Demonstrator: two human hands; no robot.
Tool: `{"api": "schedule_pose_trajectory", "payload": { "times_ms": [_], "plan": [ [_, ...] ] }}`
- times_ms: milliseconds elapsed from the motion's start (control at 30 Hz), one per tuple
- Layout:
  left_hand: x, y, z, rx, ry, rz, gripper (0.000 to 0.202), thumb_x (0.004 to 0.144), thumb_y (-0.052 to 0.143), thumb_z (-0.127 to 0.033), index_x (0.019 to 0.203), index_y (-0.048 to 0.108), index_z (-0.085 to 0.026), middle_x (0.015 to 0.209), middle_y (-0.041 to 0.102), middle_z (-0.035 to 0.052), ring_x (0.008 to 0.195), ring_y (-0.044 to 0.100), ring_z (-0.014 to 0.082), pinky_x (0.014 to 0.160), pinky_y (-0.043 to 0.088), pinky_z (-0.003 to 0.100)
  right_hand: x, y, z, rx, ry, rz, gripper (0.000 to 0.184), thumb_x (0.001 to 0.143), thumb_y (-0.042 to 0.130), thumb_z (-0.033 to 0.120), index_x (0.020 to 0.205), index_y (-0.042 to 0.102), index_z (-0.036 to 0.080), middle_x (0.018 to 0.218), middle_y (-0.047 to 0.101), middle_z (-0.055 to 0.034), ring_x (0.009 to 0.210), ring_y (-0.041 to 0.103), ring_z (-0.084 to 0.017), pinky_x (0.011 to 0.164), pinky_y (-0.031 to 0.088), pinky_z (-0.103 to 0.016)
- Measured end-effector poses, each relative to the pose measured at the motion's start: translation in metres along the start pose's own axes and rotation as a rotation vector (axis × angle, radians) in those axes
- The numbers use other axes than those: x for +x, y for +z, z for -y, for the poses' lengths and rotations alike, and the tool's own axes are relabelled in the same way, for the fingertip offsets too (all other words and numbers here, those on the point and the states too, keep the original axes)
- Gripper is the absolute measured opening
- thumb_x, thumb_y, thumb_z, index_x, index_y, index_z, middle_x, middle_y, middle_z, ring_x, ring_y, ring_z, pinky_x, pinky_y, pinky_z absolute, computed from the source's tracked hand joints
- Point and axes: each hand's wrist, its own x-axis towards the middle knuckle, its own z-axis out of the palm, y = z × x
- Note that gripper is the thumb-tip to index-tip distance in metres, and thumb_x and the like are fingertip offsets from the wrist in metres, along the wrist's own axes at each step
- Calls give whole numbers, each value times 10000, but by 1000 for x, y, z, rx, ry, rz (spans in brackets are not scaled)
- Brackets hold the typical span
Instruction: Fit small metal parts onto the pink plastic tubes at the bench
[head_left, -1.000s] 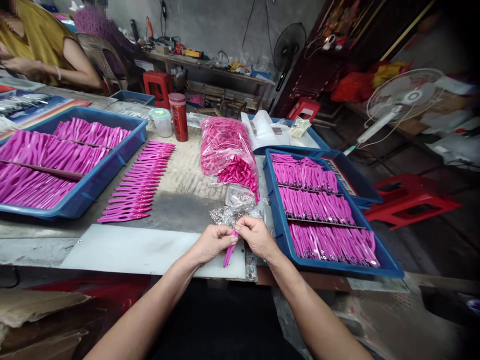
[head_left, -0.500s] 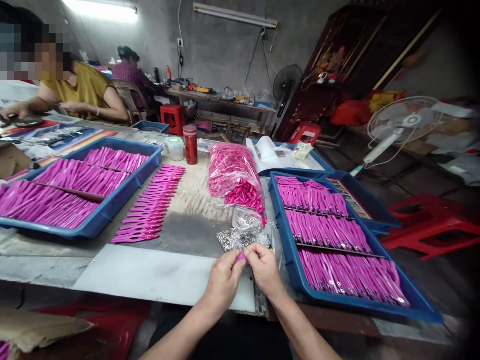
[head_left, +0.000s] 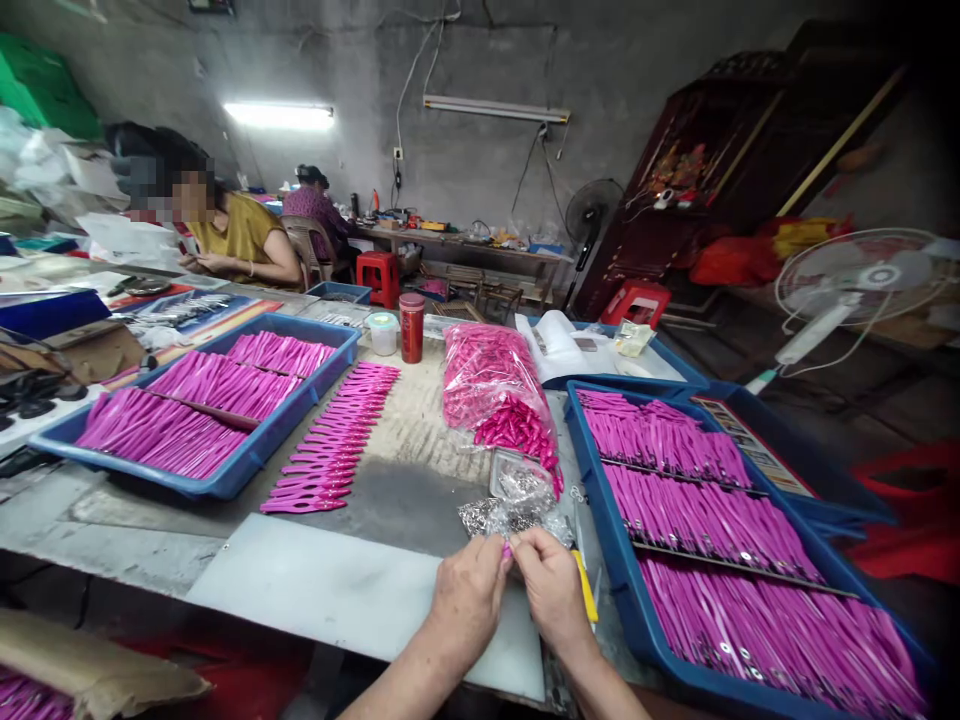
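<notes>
Over the right end of a white board (head_left: 322,580), my left hand (head_left: 469,595) and my right hand (head_left: 553,585) meet, fingertips pinched. Between them shows a bit of a small pink piece (head_left: 507,549); the fingers hide most of it, so its kind is unclear. Just beyond my fingers lies a clear plastic bag of small metal parts (head_left: 484,517). Close by my right hand is a yellow-handled tool (head_left: 585,585). Farther left, pink strap-like pieces (head_left: 330,455) lie in a neat overlapping row. A clear bag of pink pieces (head_left: 495,375) spills some of its contents toward me.
Blue trays packed with pink straps stand left (head_left: 232,480) and right (head_left: 615,560). A red jar (head_left: 411,328) and a lidded tub (head_left: 383,335) stand behind the row. Across the table sits a co-worker in a yellow top (head_left: 251,240); another person sits farther back.
The view has swung left and up, so things appear lower and farther right. My hands stay pinched together on the pink piece. The co-worker's hands have come together.
</notes>
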Motion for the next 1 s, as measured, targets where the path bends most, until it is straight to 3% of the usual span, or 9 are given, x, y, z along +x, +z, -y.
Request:
{"api": "schedule_pose_trajectory", "payload": {
  "times_ms": [167, 300, 433, 567, 767, 900, 1000],
  "plan": [
    [1, -2, 9, 46, 45, -29, 278, 880, 242, -231, 762, 491, -191, 628, 548, 7, 534, 535, 128, 483, 407, 217, 7, -1, 4, -102, -14, 115, 251, 724, 433, 337, 523, 417, 187, 495, 407, 39, 501, 382, -113, 464, 308, -215],
    [2, -2, 24, 116, 63, -70, 268, 880, 252, -242, 761, 486, -189, 621, 540, 6, 510, 527, 129, 459, 400, 221, 22, -11, 20, -362, -131, 246, 307, 778, 391, 348, 536, 465, 175, 485, 449, 32, 487, 409, -110, 462, 278, -212],
    [3, 0, 40, 125, 74, -120, 222, 878, 277, -227, 849, 493, -185, 618, 533, -2, 522, 534, 126, 465, 407, 216, 58, -27, 42, -750, -289, 291, 269, 794, 386, 280, 588, 524, 176, 553, 539, 10, 536, 478, -120, 501, 285, -217],
    [2, 5, 46, 117, 85, -130, 216, 878, 291, -225, 842, 500, -184, 602, 523, -10, 514, 537, 113, 470, 407, 203, 111, -35, 49, -1005, -359, 332, 208, 800, 390, 239, 777, 590, 185, 771, 640, -28, 735, 568, -145, 622, 341, -216],
    [3, 9, 48, 129, 102, -166, 232, 881, 284, -219, 837, 509, -182, 586, 524, -13, 490, 535, 100, 462, 404, 192, 176, -19, 33, -1116, -348, 350, 258, 791, 402, 186, 961, 596, 185, 934, 635, -55, 888, 556, -163, 734, 356, -221],
    [5, 8, 50, 117, 116, -187, 228, 881, 280, -223, 874, 503, -173, 602, 539, -5, 495, 544, 108, 463, 421, 200, 197, -3, 22, -1174, -327, 328, 319, 782, 377, 129, 1030, 567, 195, 987, 595, -85, 880, 553, -184, 738, 371, -265],
    [7, 7, 50, 104, 112, -192, 231, 882, 277, -230, 875, 500, -172, 594, 537, -7, 487, 544, 109, 452, 422, 200, 205, 2, 16, -1184, -304, 308, 292, 782, 376, 133, 977, 586, 194, 1004, 574, -103, 856, 553, -206, 726, 382, -302]
  ]
}}
